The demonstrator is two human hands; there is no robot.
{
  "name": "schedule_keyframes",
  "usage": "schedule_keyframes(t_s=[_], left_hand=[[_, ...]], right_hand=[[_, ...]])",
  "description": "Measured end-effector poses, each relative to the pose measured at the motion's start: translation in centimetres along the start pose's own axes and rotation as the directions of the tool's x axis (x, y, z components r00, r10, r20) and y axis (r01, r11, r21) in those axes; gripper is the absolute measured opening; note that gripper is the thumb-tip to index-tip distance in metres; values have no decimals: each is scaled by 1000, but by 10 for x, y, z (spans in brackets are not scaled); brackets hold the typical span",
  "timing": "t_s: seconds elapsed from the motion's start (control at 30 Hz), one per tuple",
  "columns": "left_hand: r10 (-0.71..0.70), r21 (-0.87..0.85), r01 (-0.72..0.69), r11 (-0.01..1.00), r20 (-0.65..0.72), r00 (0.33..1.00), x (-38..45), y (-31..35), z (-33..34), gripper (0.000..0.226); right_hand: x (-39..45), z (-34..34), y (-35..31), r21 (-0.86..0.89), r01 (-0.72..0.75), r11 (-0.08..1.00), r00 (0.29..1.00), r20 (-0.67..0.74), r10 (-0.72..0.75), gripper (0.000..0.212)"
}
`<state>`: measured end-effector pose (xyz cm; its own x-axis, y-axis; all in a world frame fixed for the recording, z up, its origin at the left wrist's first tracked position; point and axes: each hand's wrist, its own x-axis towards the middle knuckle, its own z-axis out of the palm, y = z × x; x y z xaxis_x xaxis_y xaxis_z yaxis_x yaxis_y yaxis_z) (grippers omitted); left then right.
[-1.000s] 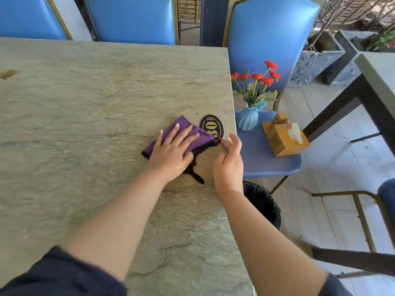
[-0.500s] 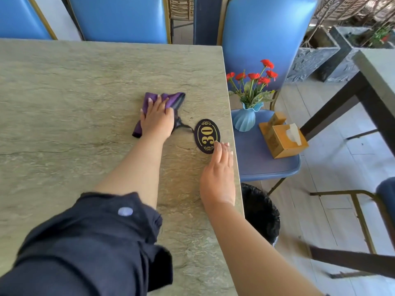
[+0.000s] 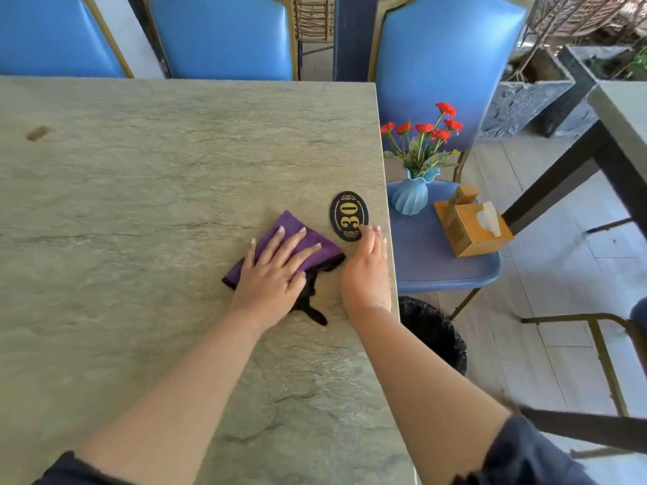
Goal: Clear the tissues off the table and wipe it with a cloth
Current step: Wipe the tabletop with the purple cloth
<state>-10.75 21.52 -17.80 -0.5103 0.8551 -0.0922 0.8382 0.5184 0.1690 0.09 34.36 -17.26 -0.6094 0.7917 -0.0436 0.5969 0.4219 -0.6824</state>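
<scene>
Head view, sole view available. The left hand (image 3: 276, 274) lies flat, fingers spread wide, pressing the purple cloth (image 3: 297, 239) onto the tabletop (image 3: 140, 204); it pins the cloth rather than gripping it. The right hand (image 3: 367, 271) rests flat and open near the tabletop's right edge, holding nothing, its fingertips (image 3: 371, 230) touching or just short of the oval number plaque (image 3: 349, 216). No loose tissues show on the tabletop. In my judgement the clearing is done and wiping is in hand.

Risks noted:
- The plaque sits close to the right edge. A wipe stroke toward it, or a push from the right hand, could slide it off onto the chair seat (image 3: 437, 267) below.
- On that seat stand a blue vase of red flowers (image 3: 411, 199) and a wooden tissue box (image 3: 469, 229). A falling plaque could tip the vase.
- The cloth's dark trailing strip (image 3: 311, 306) hangs loose behind the palm and may drag or bunch under the hand, leaving streaks.
- A brown mark (image 3: 37, 133) remains at far left, well apart from the cloth. It may be missed if strokes stay on the right side.
- A black-lined bin (image 3: 434, 337) stands under the edge; the cloth could drop into it if swept past the edge.
</scene>
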Motion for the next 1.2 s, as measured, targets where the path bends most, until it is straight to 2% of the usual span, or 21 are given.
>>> schedule_keyframes(t_s=[0.13,0.2,0.23,0.27,0.33,0.4,0.47,0.53,0.6,0.7,0.77,0.83,0.9,0.97,1.03,1.1,1.17,1.2], left_hand=[[177,54,-179,982,46,983,-92,16,13,52],[262,71,-268,961,80,962,-110,0,10,52],[249,81,-255,963,85,965,-107,-11,9,53],[181,88,-187,978,75,981,-97,-20,6,54],[-69,68,67,995,18,997,-70,-24,3,55],[-290,24,289,957,15,957,-46,-13,5,54],[-346,19,346,938,48,937,-41,5,7,53],[-221,64,216,974,78,972,-58,16,8,54],[-19,82,7,997,147,989,-91,17,7,57],[278,97,-302,948,209,938,-151,-4,8,57],[387,93,-412,907,205,899,-178,-36,2,55],[320,104,-343,934,189,928,-179,-73,-3,56],[122,113,-139,984,146,982,-158,-96,-8,56],[-63,96,51,994,129,990,-134,-99,-7,53],[-138,84,129,988,109,984,-123,-87,-4,54],[-39,109,26,994,116,993,-133,-75,-2,54],[203,135,-223,965,146,968,-162,-70,0,55],[342,129,-364,923,165,925,-181,-71,1,56]], right_hand=[[-13,-10,-1,98,-15,995,999,51,10,67],[-36,-17,2,173,-62,983,997,47,55,64],[-51,-19,4,185,-75,980,997,42,68,64],[-66,-19,8,187,-79,979,996,46,72,65],[-94,-15,14,184,-61,981,996,69,49,67],[-110,-10,17,187,-36,982,998,64,24,67],[-117,-10,18,187,-30,982,998,55,20,65],[-120,-16,16,191,-36,981,997,68,23,64],[-125,-19,14,197,-65,978,995,90,48,61],[-136,-12,10,179,-93,979,994,73,81,67],[-147,-3,6,143,-103,984,994,45,98,71],[-157,6,0,134,-123,983,992,15,122,71],[-164,15,-8,141,-135,981,990,-28,140,69],[-169,24,-18,187,-178,966,978,-73,194,66],[-177,33,-28,249,-221,943,962,-102,252,63],[-187,39,-37,280,-235,931,951,-134,280,58],[-198,43,-43,286,-229,930,946,-159,282,52],[-204,44,-45,286,-225,932,945,-169,280,49]])
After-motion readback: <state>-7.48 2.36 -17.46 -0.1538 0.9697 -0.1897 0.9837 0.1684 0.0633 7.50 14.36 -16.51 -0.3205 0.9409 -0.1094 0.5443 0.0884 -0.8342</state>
